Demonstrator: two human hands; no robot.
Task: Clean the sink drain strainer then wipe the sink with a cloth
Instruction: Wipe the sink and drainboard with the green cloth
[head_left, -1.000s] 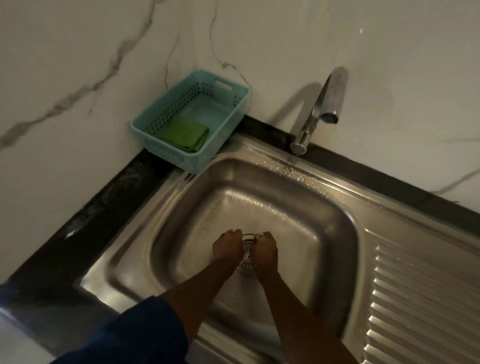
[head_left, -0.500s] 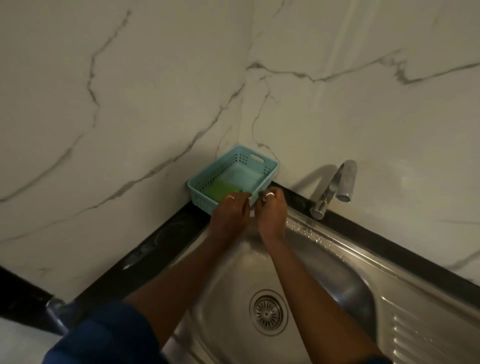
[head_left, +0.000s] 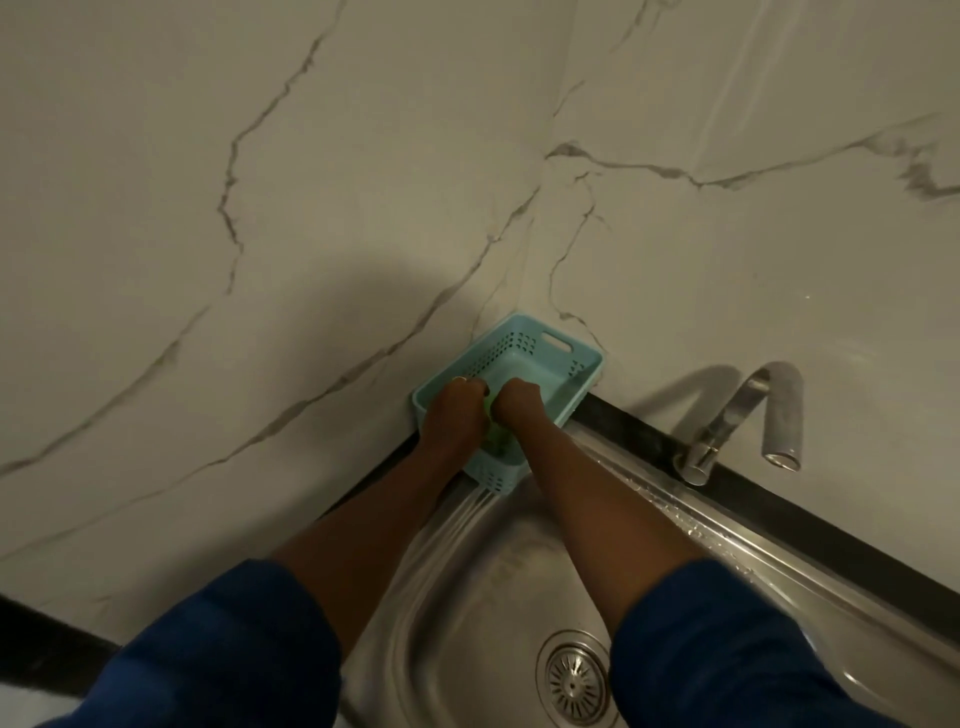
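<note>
Your two hands hide most of what matters here: the green cloth (head_left: 488, 415) shows only as a thin strip between your knuckles and a patch below them, so its fold and full extent cannot be made out. Your left hand (head_left: 453, 413) and right hand (head_left: 522, 408) sit side by side inside the teal basket (head_left: 582, 364), fingers curled down onto the cloth; each grip looks closed on it, though the fingertips themselves are out of sight beneath the hands. The rest of the basket floor that shows is bare, and the basket stands in the corner where the two marble walls (head_left: 260, 208) meet, on the dark tabletop (head_left: 779, 499) at the sink's far left edge. The drain strainer (head_left: 571, 680) sits seated in the drain of the steel sink (head_left: 467, 597), partly cut off by your right sleeve (head_left: 727, 649) and by the lower edge of the view. Your left sleeve (head_left: 223, 649) covers the sink's near left rim. The tap (head_left: 748, 410) stands at the back right, its spout turned over the rim; the light is dim and fine detail on the metal is hard to read.
</note>
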